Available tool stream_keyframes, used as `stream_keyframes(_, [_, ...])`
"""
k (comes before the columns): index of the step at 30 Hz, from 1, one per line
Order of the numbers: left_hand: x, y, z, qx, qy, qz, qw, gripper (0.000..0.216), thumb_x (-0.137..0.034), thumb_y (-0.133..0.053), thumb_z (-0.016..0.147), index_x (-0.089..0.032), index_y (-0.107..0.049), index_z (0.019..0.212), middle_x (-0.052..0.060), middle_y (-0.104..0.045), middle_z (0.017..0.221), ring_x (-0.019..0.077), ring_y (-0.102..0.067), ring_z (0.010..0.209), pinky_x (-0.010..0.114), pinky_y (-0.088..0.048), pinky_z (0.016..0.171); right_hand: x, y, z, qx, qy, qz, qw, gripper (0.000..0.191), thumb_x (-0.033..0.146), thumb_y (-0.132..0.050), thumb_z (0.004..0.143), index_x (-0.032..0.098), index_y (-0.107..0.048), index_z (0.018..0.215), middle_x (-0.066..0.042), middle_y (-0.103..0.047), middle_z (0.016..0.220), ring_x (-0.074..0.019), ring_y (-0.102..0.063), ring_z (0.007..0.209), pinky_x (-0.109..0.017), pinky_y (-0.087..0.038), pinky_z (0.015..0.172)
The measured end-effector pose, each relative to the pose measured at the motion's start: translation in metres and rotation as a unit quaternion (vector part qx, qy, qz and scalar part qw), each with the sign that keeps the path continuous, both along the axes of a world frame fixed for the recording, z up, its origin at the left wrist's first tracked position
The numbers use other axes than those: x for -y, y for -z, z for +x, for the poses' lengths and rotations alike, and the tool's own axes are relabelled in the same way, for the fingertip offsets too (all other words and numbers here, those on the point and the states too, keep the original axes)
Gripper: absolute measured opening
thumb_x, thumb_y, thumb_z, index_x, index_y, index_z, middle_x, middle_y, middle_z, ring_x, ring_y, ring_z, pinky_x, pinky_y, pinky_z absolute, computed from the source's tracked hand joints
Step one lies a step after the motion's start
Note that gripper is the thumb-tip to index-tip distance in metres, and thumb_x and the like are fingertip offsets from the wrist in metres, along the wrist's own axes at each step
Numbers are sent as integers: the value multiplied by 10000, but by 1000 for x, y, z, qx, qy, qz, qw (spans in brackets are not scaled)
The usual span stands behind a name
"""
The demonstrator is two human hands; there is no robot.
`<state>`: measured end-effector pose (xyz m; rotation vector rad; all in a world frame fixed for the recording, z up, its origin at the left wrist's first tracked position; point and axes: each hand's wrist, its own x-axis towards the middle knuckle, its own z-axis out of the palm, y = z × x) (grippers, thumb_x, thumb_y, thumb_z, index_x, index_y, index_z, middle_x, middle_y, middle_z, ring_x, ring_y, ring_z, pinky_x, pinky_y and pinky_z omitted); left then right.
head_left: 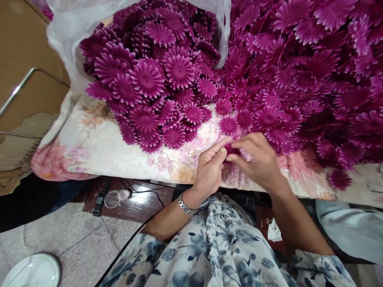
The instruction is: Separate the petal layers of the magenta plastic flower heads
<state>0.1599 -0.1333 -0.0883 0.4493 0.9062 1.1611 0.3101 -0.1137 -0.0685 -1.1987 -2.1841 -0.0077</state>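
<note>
My left hand (209,169) and my right hand (257,159) meet at the near edge of a table under a floral cloth (98,147). Both pinch one small magenta fabric flower (231,150), mostly hidden between their fingertips. A metal watch sits on my left wrist. Just beyond my fingers lie loose magenta flowers (229,125). A large heap of them (314,71) covers the right side. More of the flowers spill from a clear plastic bag (64,36) at the upper left.
A metal bar frame (20,89) stands at the left beside a brown surface. Below the table are a dark wooden ledge with a cable (140,199), a tiled floor and a white plate (32,271). A pale sleeve (350,227) shows at the right.
</note>
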Motion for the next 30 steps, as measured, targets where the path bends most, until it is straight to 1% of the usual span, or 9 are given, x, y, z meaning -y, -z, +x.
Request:
stream_keyframes(2, [0,0,1,-1,0,-7,1000,289,-299,-741,698,-190,-752,966,3,-610,658,37,-316,507,166,-231,413,4,9,-16,-23,-36,-32,999,61,215,-582,851,183,-578,799,-36,-603,710,-153,-521,690,-300,-448,663])
stream_keyframes(8, [2,3,2,-36,-8,38,999,302,-300,-737,698,-199,-747,983,6,-646,682,85,-494,637,188,-419,604,8,14,-20,-69,-21,-15,997,52,151,-563,854,178,-588,816,-38,-622,706,-148,-541,692,-284,-466,665])
stream_keyframes(11, [3,4,2,-29,-9,39,999,300,-304,-747,692,-203,-749,974,-24,-572,585,61,-424,547,170,-375,515,9,13,-16,-102,-3,-13,995,80,121,-558,846,175,-616,859,-32,-631,725,-143,-558,691,-272,-466,649])
stream_keyframes(14, [2,5,0,-11,-14,31,999,307,-312,-753,690,-204,-746,977,-41,-531,554,32,-325,478,153,-301,439,2,7,4,-109,88,52,989,101,136,-570,844,191,-648,877,-24,-629,733,-145,-560,701,-272,-430,631])
stream_keyframes(17, [1,6,-3,0,-14,27,1000,322,-319,-746,696,-203,-739,996,-39,-533,537,31,-298,453,163,-277,420,-9,-6,35,-30,218,159,962,173,202,-557,871,170,-677,991,-88,-649,855,-205,-581,860,-354,-406,775])
stream_keyframes(19, [0,5,-4,5,-6,20,1000,338,-319,-737,701,-204,-732,1019,-35,-549,535,38,-299,449,174,-273,420,-14,-14,46,34,264,179,947,314,278,-579,864,129,-642,1133,-160,-631,1023,-281,-559,1014,-442,-366,875])
stream_keyframes(22, [1,4,-4,-4,1,18,1000,330,-311,-723,713,-211,-728,1028,-28,-583,569,42,-324,462,179,-285,431,-9,-15,33,45,198,118,972,395,345,-665,798,145,-632,1138,-155,-624,1038,-284,-553,1007,-438,-391,866])
stream_keyframes(26, [4,9,-1,-56,10,61,997,288,-324,-684,768,-237,-725,1040,-8,-644,689,54,-435,540,172,-348,475,5,-1,-6,-42,5,-62,997,139,316,-640,819,196,-635,888,-47,-625,828,-177,-555,798,-331,-448,727])
stream_keyframes(30, [8,20,-2,-116,20,109,987,308,-353,-635,814,-242,-703,1093,13,-691,809,84,-519,621,205,-439,574,10,9,-16,-117,-17,-112,987,42,226,-589,851,196,-587,822,-17,-598,753,-148,-549,752,-303,-451,700])
